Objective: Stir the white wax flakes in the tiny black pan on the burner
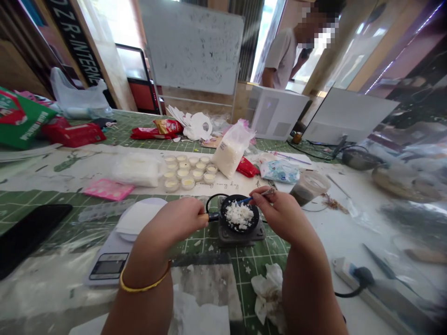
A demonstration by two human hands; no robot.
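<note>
A small black frying pan (257, 222) sits on a compact grey hot plate (240, 239). White crumbly chunks (239, 214) cover most of its bottom. My left hand (186, 215) is closed around the pan's handle (213, 217) from the left side. In my right hand (274, 204) is a thin blue stirring stick (245, 200), pinched between fingers and thumb, its lower end at the pan's far rim among the chunks. Just beyond the pan stand several small clear cups (184, 173) filled with something pale, and an open plastic bag of white granules (230, 151).
Left of the pan lie a digital kitchen scale (115, 265), a pink mould (108, 189) and a black phone (31, 232). A power strip (370, 288) with a plugged cord is at right. Crumpled tissue (268, 291) lies in front. A person (279, 60) stands behind the table.
</note>
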